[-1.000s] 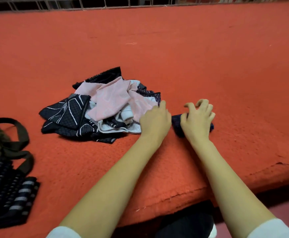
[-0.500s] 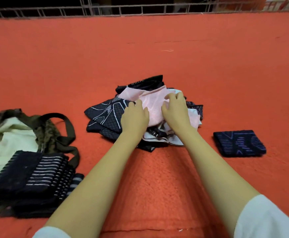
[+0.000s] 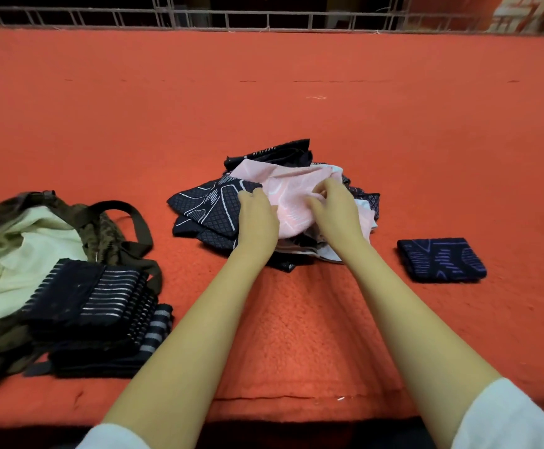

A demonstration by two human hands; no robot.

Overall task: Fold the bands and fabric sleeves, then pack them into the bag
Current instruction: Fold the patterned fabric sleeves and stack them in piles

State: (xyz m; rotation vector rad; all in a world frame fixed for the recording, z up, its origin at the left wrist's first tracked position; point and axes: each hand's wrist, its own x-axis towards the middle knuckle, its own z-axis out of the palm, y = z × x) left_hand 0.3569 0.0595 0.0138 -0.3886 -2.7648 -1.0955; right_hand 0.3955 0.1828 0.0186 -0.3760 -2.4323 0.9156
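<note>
Both hands are in the heap of loose fabric (image 3: pixel 366 202) at the centre of the frame. The left hand (image 3: pixel 257 218) has its fingers curled down onto the left edge of the pink sleeve (image 3: pixel 283 189), fingertips buried in the cloth, right beside a dark piece with white line patterns (image 3: pixel 209 205). The right hand (image 3: pixel 337 215) pinches a fold of that same pink sleeve near its top, fingers bent and gathered on the cloth. Off to the right, apart from the heap, lies one folded navy band (image 3: pixel 442 260), flat on the orange felt surface (image 3: pixel 296 92). At lower left, a stack of folded striped bands (image 3: pixel 102 306) sits against the olive bag (image 3: pixel 21 241), its pale lining gaping open. A metal railing (image 3: pixel 264 19) runs along the top edge.
</note>
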